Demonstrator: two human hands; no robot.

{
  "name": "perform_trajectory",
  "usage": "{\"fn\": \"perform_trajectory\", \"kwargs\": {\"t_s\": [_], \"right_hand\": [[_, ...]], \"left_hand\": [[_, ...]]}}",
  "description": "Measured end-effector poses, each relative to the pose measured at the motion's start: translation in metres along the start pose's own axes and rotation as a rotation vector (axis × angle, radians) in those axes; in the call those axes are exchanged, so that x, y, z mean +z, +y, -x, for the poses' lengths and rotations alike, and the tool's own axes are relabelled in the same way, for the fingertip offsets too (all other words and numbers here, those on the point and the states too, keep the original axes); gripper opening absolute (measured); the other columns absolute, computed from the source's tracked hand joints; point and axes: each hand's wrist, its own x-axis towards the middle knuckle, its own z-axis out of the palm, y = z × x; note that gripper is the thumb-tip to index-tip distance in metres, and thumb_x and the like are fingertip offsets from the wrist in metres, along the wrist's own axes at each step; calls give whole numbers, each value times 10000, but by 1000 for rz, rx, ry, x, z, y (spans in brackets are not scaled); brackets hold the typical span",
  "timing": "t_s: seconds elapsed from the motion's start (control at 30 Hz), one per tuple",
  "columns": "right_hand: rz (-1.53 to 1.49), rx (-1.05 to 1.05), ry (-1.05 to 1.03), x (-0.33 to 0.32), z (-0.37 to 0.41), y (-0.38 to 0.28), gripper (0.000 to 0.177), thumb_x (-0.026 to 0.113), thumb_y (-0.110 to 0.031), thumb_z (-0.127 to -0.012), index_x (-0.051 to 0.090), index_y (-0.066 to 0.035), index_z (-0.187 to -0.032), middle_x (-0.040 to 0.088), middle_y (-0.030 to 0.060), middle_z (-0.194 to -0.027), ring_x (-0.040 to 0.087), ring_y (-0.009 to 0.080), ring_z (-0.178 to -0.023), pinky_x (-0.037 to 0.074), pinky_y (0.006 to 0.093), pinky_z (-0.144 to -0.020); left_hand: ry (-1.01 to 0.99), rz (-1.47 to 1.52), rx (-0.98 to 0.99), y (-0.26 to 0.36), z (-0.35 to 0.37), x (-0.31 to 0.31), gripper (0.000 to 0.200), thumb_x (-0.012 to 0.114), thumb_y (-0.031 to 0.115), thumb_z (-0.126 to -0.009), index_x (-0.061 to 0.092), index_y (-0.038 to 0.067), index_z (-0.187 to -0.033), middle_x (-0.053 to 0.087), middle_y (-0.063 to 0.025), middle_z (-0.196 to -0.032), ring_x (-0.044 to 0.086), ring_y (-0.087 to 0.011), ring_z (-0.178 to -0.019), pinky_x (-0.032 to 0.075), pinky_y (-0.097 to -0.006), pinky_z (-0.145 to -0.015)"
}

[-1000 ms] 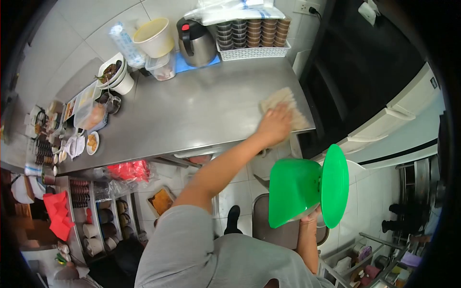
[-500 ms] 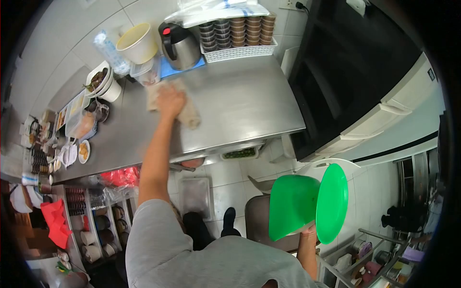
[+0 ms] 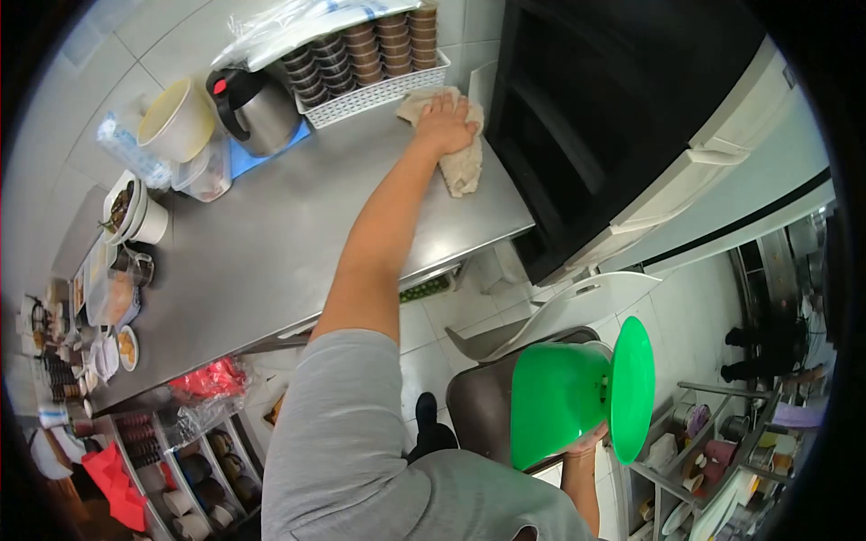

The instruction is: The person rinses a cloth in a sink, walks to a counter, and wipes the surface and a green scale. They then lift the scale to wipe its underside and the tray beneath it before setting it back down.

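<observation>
My left hand (image 3: 446, 124) presses down on a beige cloth (image 3: 462, 169) at the right end of the steel counter (image 3: 307, 198), just right of a white basket (image 3: 374, 94) of stacked lidded cups. Part of the cloth shows around the fingers and hangs loose towards the front edge. Low on the right, my right hand (image 3: 588, 439) grips the underside of a green container (image 3: 555, 397). A round green piece (image 3: 631, 389) stands beside the container's right side. Some of the right hand's fingers are hidden behind the green plastic.
A steel jug (image 3: 257, 113), a cream tub (image 3: 178, 122) and food containers line the counter's back and left. The dark refrigerator (image 3: 595, 117) borders its right end. Below are a brown bin (image 3: 478, 401), shelves of cups (image 3: 194, 469) and a rack (image 3: 686, 451). A person (image 3: 767, 347) stands far right.
My left hand and the cloth have moved right along the counter, from near the jug to beyond the basket. The view has shifted right. My right hand still holds the green container.
</observation>
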Motion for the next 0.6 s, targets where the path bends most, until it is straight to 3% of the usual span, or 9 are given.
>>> {"fn": "perform_trajectory", "kwargs": {"t_s": [0.1, 0.2, 0.3, 0.37, 0.43, 0.53, 0.6], "right_hand": [[7, -16, -9, -1, 4, -1, 463, 645, -286, -743, 533, -60, -1131, 567, 75, -1105, 528, 235, -1021, 457, 424, -859], [22, -18, -14, -1, 7, -2, 471, 652, -288, -735, 534, -62, -1131, 568, 73, -1104, 529, 236, -1020, 458, 425, -859], [26, -19, -32, 1, 9, -4, 478, 658, -289, -728, 535, -63, -1131, 569, 72, -1102, 530, 236, -1019, 459, 425, -858], [24, -13, -50, 2, 12, -7, 484, 663, -290, -723, 535, -65, -1131, 570, 71, -1101, 531, 237, -1018, 460, 425, -857], [22, 2, -72, 3, 10, -7, 489, 667, -291, -718, 536, -66, -1131, 571, 70, -1100, 532, 237, -1017, 461, 426, -857], [21, 25, -119, 9, 4, -7, 497, 674, -293, -710, 536, -67, -1131, 572, 68, -1098, 533, 238, -1016, 462, 426, -856], [18, 47, -154, 16, -2, -5, 502, 678, -294, -705, 537, -68, -1131, 573, 67, -1097, 533, 238, -1016, 462, 426, -856]], "left_hand": [[-283, -67, 62, 31, -16, -11, 529, 373, 458, -833, 505, 123, -1221, 402, -112, -1324, 297, -308, -1260, 139, -462, -1036], [-396, -255, 160, 61, -8, -11, 470, 392, 465, -811, 629, 150, -1068, 553, -63, -1170, 415, -263, -1170, 197, -445, -996], [-447, -243, 237, 86, 15, -9, 474, 384, 446, -800, 603, 165, -1112, 554, -64, -1180, 419, -251, -1186, 135, -443, -1029], [-397, -293, 295, 107, 41, -9, 506, 396, 518, -788, 638, 159, -1050, 586, -50, -1124, 455, -243, -1124, 239, -422, -945], [-303, -205, 352, 123, 73, -10, 513, 439, 544, -763, 656, 146, -1001, 572, -65, -1142, 443, -249, -1132, 253, -427, -927], [-283, -163, 413, 145, 124, -37, 520, 540, 494, -728, 613, 94, -1051, 530, -98, -1184, 445, -250, -1110, 297, -400, -906], [85, -257, 490, 132, 148, -6, 557, 592, 422, -708, 539, 50, -1119, 499, -130, -1200, 453, -241, -1081, 331, -368, -874]]}}
